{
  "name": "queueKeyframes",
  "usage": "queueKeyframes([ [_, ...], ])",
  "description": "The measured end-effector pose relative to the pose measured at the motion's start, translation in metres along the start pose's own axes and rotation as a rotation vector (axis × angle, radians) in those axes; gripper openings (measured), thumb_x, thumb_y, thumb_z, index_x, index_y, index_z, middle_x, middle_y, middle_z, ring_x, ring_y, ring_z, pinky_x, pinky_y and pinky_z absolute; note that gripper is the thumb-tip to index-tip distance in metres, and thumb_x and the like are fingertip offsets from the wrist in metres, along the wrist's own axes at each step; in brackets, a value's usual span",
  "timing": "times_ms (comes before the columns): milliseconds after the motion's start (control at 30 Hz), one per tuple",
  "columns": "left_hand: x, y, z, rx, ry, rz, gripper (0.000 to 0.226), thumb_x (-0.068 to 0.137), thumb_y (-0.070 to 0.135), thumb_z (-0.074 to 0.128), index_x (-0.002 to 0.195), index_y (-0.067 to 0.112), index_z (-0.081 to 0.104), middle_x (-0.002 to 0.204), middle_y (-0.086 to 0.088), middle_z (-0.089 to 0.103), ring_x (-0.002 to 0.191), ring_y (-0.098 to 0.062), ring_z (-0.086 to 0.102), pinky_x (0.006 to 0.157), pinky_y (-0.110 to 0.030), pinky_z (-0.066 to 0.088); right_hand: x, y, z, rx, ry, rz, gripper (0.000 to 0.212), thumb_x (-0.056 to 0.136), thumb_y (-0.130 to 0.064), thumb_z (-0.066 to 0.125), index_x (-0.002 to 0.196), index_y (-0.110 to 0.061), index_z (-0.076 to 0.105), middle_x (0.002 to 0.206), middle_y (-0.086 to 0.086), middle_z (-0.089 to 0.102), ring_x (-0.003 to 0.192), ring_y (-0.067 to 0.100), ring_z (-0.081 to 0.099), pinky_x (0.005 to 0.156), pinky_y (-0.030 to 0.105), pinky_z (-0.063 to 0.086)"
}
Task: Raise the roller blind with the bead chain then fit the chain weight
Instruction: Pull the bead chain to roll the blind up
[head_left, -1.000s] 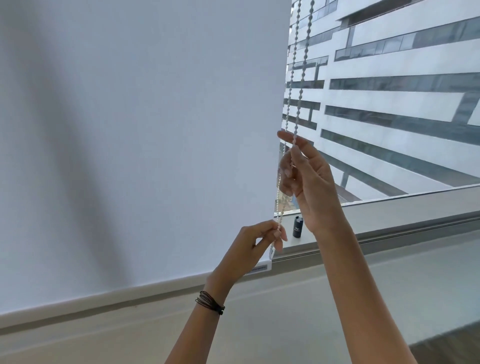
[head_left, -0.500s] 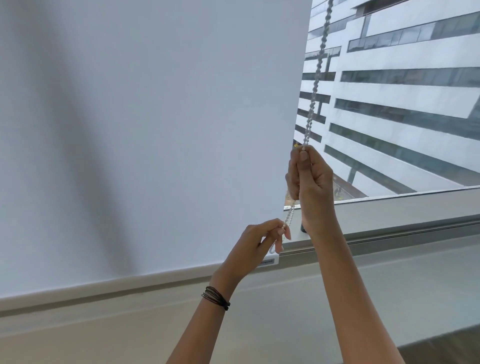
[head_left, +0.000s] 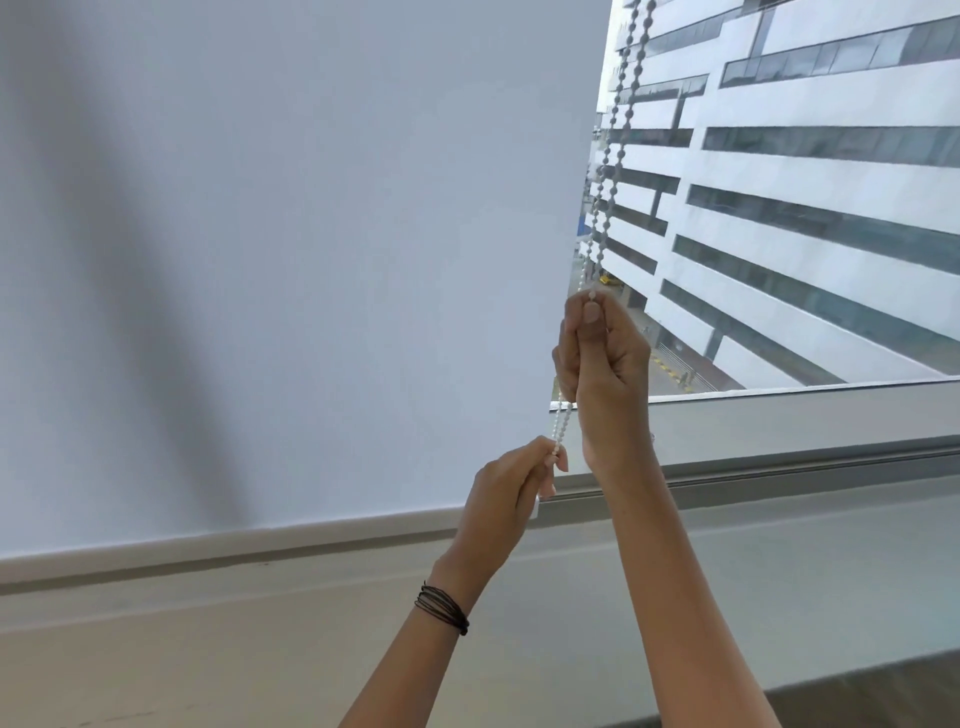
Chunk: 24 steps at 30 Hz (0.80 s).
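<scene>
The white roller blind (head_left: 291, 249) covers the left of the window, its bottom bar (head_left: 234, 540) just above the sill. A white bead chain (head_left: 615, 135) hangs in two strands beside the blind's right edge. My right hand (head_left: 605, 364) grips the chain at about mid-height, thumb on top of the beads. My left hand (head_left: 511, 486) pinches the chain lower down, near the blind's bottom corner. A short stretch of chain runs between the two hands. The black chain weight is hidden behind my right wrist.
The grey window frame and sill (head_left: 805, 426) run to the right. Through the glass stands a white office building (head_left: 831, 182). A pale wall (head_left: 208, 649) lies below the sill, and dark floor (head_left: 883, 691) shows at bottom right.
My right hand closed on the chain and moved down with it. The small black weight on the sill went out of sight behind my right wrist. My left hand kept its pinch.
</scene>
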<state>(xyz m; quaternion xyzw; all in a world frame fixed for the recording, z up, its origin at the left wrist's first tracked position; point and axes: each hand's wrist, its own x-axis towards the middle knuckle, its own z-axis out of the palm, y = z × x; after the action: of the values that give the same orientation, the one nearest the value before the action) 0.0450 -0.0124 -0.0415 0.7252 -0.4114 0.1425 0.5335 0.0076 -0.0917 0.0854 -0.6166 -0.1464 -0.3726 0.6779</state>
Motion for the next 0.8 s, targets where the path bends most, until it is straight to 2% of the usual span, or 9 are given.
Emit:
queueKeyframes([
  [133, 0.002, -0.001, 0.011, 0.034, 0.066, -0.007, 0.020, 0.098, 0.022, 0.033, 0.085, 0.025, 0.048, 0.063, 0.000, 0.051, 0.058, -0.011, 0.048, 0.061, -0.034, 0.048, 0.006, 0.005, -0.009, -0.001, -0.009, 0.038, 0.025, 0.099, -0.011, 0.032, 0.076, -0.009, 0.042, 0.050, -0.019, 0.041, 0.042, -0.005, 0.038, 0.043, 0.003, 0.030],
  [267, -0.001, -0.005, 0.024, 0.062, 0.106, -0.057, 0.018, 0.096, 0.026, 0.031, 0.086, 0.027, 0.046, 0.062, 0.006, 0.047, 0.057, -0.009, 0.046, 0.060, -0.031, 0.046, 0.006, 0.016, -0.014, -0.013, -0.007, 0.091, 0.028, 0.100, -0.009, 0.032, 0.073, -0.012, 0.041, 0.051, -0.018, 0.045, 0.044, -0.004, 0.038, 0.044, 0.004, 0.032],
  [367, -0.005, -0.006, 0.031, 0.099, 0.085, -0.081, 0.019, 0.097, 0.029, 0.030, 0.082, 0.032, 0.041, 0.063, 0.017, 0.041, 0.057, -0.003, 0.041, 0.057, -0.020, 0.038, 0.001, 0.028, -0.021, -0.044, -0.010, 0.088, 0.028, 0.099, -0.013, 0.034, 0.072, -0.015, 0.043, 0.054, -0.017, 0.042, 0.046, -0.002, 0.034, 0.043, 0.005, 0.030],
  [533, -0.018, -0.016, 0.037, 0.191, -0.020, -0.067, 0.016, 0.096, 0.021, 0.036, 0.083, 0.028, 0.042, 0.065, 0.013, 0.038, 0.060, -0.003, 0.039, 0.059, -0.013, 0.034, -0.019, 0.044, -0.040, -0.067, -0.019, 0.130, 0.035, 0.095, -0.020, 0.036, 0.064, -0.030, 0.048, 0.054, -0.017, 0.040, 0.050, -0.001, 0.032, 0.044, 0.011, 0.026],
  [633, -0.023, -0.019, 0.036, 0.266, -0.029, -0.050, 0.014, 0.093, 0.015, 0.039, 0.086, 0.020, 0.050, 0.071, 0.017, 0.039, 0.065, 0.005, 0.042, 0.064, -0.002, 0.030, -0.028, 0.048, -0.046, -0.051, -0.020, 0.166, 0.030, 0.095, -0.020, 0.037, 0.065, -0.022, 0.040, 0.055, -0.016, 0.032, 0.048, 0.000, 0.027, 0.042, 0.008, 0.025],
  [800, -0.025, -0.009, 0.032, 0.356, -0.078, -0.031, 0.013, 0.093, 0.014, 0.041, 0.092, 0.024, 0.049, 0.072, 0.017, 0.042, 0.066, -0.001, 0.040, 0.061, -0.010, 0.029, -0.031, 0.045, -0.049, -0.086, -0.048, 0.147, 0.034, 0.095, -0.020, 0.037, 0.062, -0.028, 0.041, 0.054, -0.016, 0.033, 0.049, 0.004, 0.027, 0.043, 0.014, 0.025],
])
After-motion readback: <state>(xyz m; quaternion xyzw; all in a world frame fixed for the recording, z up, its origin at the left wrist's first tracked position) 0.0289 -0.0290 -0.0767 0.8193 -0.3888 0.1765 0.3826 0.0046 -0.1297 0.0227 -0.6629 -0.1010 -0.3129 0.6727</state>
